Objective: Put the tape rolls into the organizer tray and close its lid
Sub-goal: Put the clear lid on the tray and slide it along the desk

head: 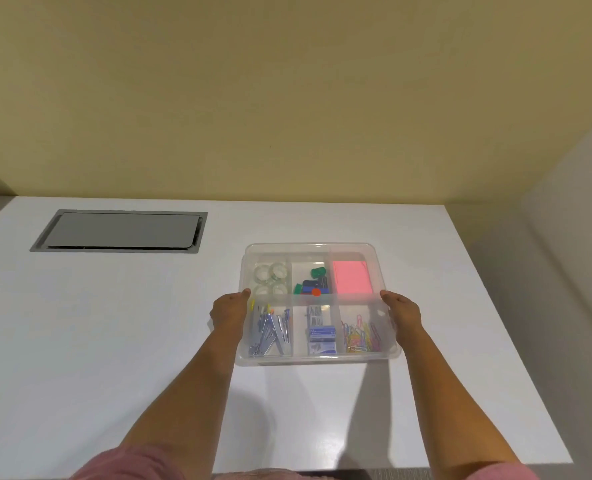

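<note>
A clear plastic organizer tray (317,358) stands on the white table, split into six compartments. Several clear tape rolls (270,280) lie in its far left compartment. A translucent lid (353,249) lies over the tray. My left hand (228,310) grips the lid's left edge, thumb on top. My right hand (402,311) grips the lid's right edge the same way. Whether the lid is pressed fully down I cannot tell.
Under the lid are green and blue clips (312,284), a pink note pad (351,277), metal clips (270,332), staple boxes (320,336) and coloured paper clips (360,336). A grey cable hatch (121,231) is set into the table at the far left. The table's right edge (509,327) runs near the tray.
</note>
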`<action>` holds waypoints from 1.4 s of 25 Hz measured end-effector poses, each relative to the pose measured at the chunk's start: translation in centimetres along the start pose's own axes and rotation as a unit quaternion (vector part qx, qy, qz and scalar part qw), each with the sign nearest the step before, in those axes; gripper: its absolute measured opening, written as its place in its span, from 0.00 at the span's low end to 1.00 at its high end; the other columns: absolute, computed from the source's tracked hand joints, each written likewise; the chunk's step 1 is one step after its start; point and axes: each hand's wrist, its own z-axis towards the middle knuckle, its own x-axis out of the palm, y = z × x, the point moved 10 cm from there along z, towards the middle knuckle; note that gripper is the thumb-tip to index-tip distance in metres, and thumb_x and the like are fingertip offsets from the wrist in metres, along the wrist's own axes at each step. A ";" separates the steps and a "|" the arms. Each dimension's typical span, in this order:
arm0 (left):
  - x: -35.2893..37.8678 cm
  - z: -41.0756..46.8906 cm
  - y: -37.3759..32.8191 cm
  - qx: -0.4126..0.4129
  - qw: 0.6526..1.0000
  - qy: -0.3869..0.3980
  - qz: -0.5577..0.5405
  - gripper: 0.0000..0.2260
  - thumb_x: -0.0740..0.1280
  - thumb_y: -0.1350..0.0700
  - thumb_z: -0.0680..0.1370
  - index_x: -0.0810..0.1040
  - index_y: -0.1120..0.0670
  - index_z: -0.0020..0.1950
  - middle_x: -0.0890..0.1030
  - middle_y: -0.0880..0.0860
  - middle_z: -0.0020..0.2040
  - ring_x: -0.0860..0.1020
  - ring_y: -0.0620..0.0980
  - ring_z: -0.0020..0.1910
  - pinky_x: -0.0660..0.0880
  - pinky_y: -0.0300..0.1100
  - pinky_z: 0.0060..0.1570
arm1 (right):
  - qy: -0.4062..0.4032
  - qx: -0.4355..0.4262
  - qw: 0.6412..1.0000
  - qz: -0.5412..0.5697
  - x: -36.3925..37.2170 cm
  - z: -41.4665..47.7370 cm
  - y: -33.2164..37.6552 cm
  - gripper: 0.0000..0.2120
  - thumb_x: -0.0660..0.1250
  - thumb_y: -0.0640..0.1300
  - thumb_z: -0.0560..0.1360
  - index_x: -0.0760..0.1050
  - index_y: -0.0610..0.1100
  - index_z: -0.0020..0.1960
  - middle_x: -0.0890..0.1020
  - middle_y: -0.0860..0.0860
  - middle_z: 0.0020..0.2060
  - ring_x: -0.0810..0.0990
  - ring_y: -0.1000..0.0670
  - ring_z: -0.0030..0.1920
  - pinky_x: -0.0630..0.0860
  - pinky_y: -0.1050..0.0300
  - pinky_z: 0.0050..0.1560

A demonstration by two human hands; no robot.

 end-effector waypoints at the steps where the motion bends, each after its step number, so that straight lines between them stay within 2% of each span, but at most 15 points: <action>1: -0.2 -0.4 0.4 0.001 1.000 0.002 0.015 0.17 0.66 0.48 0.77 0.81 0.62 0.43 0.82 0.63 0.47 0.80 0.62 0.50 0.76 0.52 0.60 | 0.000 -0.001 1.000 -0.002 -0.3 -0.5 -0.4 0.17 0.68 0.45 0.76 0.77 0.38 0.62 0.79 0.42 0.63 0.75 0.40 0.64 0.71 0.44 0.69; 6: -0.8 -2.5 2.7 -0.017 0.999 -0.010 0.034 0.21 0.64 0.45 0.78 0.73 0.57 0.31 0.78 0.58 0.41 0.74 0.57 0.43 0.72 0.45 0.49 | 0.013 0.001 1.000 -0.011 -1.6 -2.7 -2.6 0.17 0.69 0.47 0.76 0.78 0.39 0.61 0.80 0.43 0.59 0.76 0.41 0.62 0.72 0.46 0.67; 9: -1.2 -3.5 3.5 -0.020 0.998 -0.023 0.057 0.19 0.62 0.46 0.79 0.75 0.59 0.37 0.77 0.58 0.41 0.76 0.58 0.45 0.73 0.45 0.53 | 0.028 0.013 0.999 -0.012 -2.1 -3.8 -3.7 0.17 0.68 0.49 0.76 0.78 0.40 0.60 0.79 0.47 0.51 0.76 0.45 0.53 0.74 0.52 0.52; 11: -1.4 -4.3 4.4 -0.028 0.998 -0.035 0.045 0.18 0.63 0.47 0.78 0.75 0.60 0.37 0.77 0.58 0.40 0.77 0.59 0.46 0.73 0.45 0.54 | 0.047 0.016 0.999 -0.003 -2.4 -4.5 -4.1 0.16 0.68 0.49 0.77 0.78 0.41 0.60 0.78 0.48 0.47 0.74 0.47 0.47 0.73 0.57 0.42; 12: -1.5 -4.8 5.2 -0.037 0.998 -0.043 0.026 0.19 0.64 0.47 0.78 0.74 0.59 0.34 0.76 0.58 0.39 0.76 0.58 0.44 0.74 0.46 0.53 | 0.057 0.017 0.998 0.002 -2.5 -4.9 -4.4 0.16 0.68 0.49 0.77 0.78 0.41 0.60 0.78 0.48 0.46 0.74 0.47 0.48 0.73 0.58 0.42; 14: -1.5 -6.0 6.8 -0.058 0.997 -0.058 -0.009 0.22 0.64 0.46 0.78 0.71 0.59 0.29 0.75 0.57 0.34 0.74 0.57 0.41 0.74 0.46 0.49 | 0.082 0.019 0.996 0.015 -2.6 -5.8 -4.9 0.15 0.67 0.48 0.77 0.77 0.42 0.61 0.78 0.47 0.50 0.75 0.47 0.51 0.75 0.56 0.50; 16: -1.1 -7.1 7.7 -0.056 0.997 -0.053 0.002 0.23 0.61 0.44 0.79 0.74 0.62 0.34 0.77 0.60 0.36 0.74 0.57 0.41 0.69 0.43 0.45 | 0.109 0.021 0.994 0.022 -2.6 -6.5 -5.5 0.15 0.66 0.48 0.78 0.76 0.42 0.62 0.79 0.46 0.53 0.76 0.47 0.53 0.74 0.55 0.54; 18: -0.7 -7.7 8.3 -0.044 0.998 -0.048 -0.011 0.23 0.60 0.43 0.79 0.79 0.63 0.43 0.79 0.61 0.40 0.75 0.58 0.41 0.67 0.42 0.43 | 0.129 0.020 0.991 0.032 -2.6 -7.0 -5.8 0.15 0.66 0.48 0.78 0.76 0.43 0.63 0.80 0.45 0.54 0.77 0.47 0.53 0.74 0.55 0.54; 19: -0.7 -7.9 8.4 -0.039 0.998 -0.045 -0.021 0.22 0.61 0.42 0.79 0.79 0.61 0.42 0.78 0.61 0.40 0.75 0.58 0.40 0.67 0.42 0.42 | 0.132 0.018 0.990 0.038 -2.5 -7.2 -5.8 0.15 0.66 0.47 0.78 0.75 0.43 0.63 0.80 0.45 0.54 0.77 0.47 0.53 0.74 0.55 0.54; 22: -0.7 -7.5 8.8 -0.034 0.997 -0.050 -0.048 0.20 0.64 0.42 0.77 0.74 0.57 0.34 0.77 0.59 0.38 0.73 0.56 0.39 0.68 0.44 0.43 | 0.125 0.012 0.991 0.050 -2.5 -7.0 -5.6 0.15 0.65 0.44 0.79 0.74 0.41 0.64 0.79 0.44 0.53 0.77 0.46 0.50 0.75 0.54 0.55; 25: -1.0 -7.3 8.8 -0.020 0.997 -0.065 -0.032 0.19 0.65 0.43 0.77 0.80 0.59 0.41 0.79 0.60 0.39 0.76 0.57 0.41 0.74 0.46 0.47 | 0.113 0.004 0.992 0.046 -2.5 -6.7 -5.7 0.15 0.65 0.43 0.79 0.75 0.40 0.64 0.80 0.43 0.52 0.77 0.46 0.50 0.76 0.51 0.60; 31: -1.4 -7.4 8.3 0.002 0.996 -0.084 -0.016 0.18 0.65 0.44 0.77 0.78 0.57 0.38 0.78 0.59 0.36 0.75 0.58 0.39 0.69 0.44 0.43 | 0.084 -0.014 0.996 0.034 -2.7 -6.5 -5.5 0.13 0.65 0.40 0.79 0.76 0.37 0.62 0.80 0.44 0.51 0.78 0.46 0.51 0.76 0.52 0.63; 33: -1.3 -7.7 7.9 0.005 0.997 -0.076 -0.001 0.18 0.64 0.45 0.78 0.79 0.59 0.40 0.79 0.60 0.38 0.77 0.60 0.42 0.69 0.44 0.44 | 0.058 -0.025 0.998 0.003 -3.0 -6.6 -5.2 0.12 0.65 0.41 0.79 0.77 0.38 0.60 0.81 0.45 0.49 0.79 0.46 0.49 0.76 0.52 0.62; 35: -1.3 -8.1 7.2 0.021 0.997 -0.076 0.016 0.18 0.63 0.47 0.79 0.80 0.62 0.49 0.81 0.64 0.46 0.78 0.63 0.51 0.72 0.47 0.50 | 0.036 -0.047 0.997 -0.050 -3.1 -7.0 -4.6 0.12 0.64 0.42 0.79 0.77 0.38 0.60 0.82 0.45 0.50 0.79 0.45 0.49 0.77 0.50 0.62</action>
